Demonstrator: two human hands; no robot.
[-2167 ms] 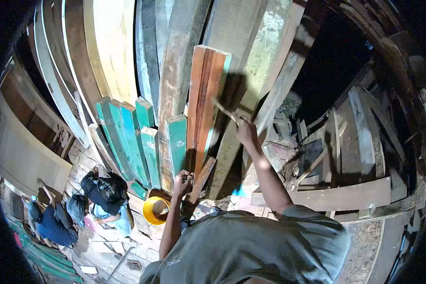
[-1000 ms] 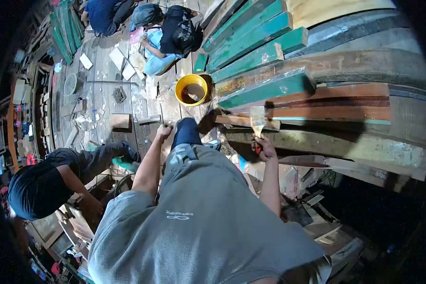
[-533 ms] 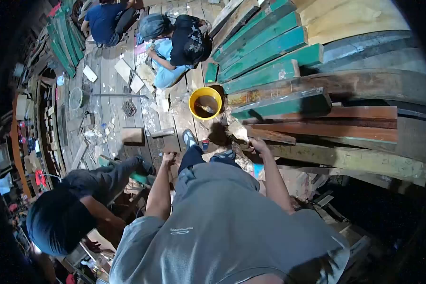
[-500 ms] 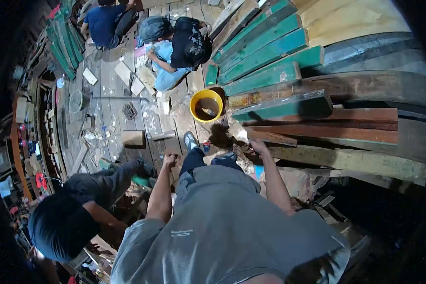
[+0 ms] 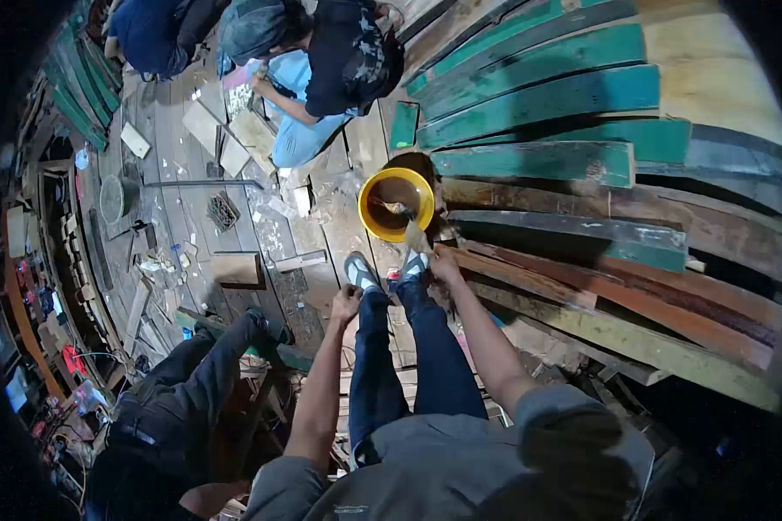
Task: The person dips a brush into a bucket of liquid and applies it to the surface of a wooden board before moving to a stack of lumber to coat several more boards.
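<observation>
My right hand (image 5: 444, 265) is closed on a pale flat piece (image 5: 417, 237), whose upper end is at the near rim of a yellow bucket (image 5: 367, 224). Brownish contents and a small object (image 5: 394, 208), too unclear to name, lie inside the bucket. My left hand (image 5: 346, 304) hangs beside my left leg with its fingers curled; what it holds, if anything, is hidden. Both my feet, in grey and white shoes (image 5: 361, 272), stand on the plank floor just below the bucket.
Green and brown boards (image 5: 543, 161) lie fanned out on the right. Two people (image 5: 352, 65) sit at the top; another person (image 5: 161, 399) is at lower left. A wooden block (image 5: 237, 269), a wire bundle (image 5: 222, 211) and a grey basin (image 5: 114, 198) stand on the floor.
My view has shifted, showing more of my legs. My right hand has come closer to the bucket with the pale piece. One more of my shoes now shows clearly.
</observation>
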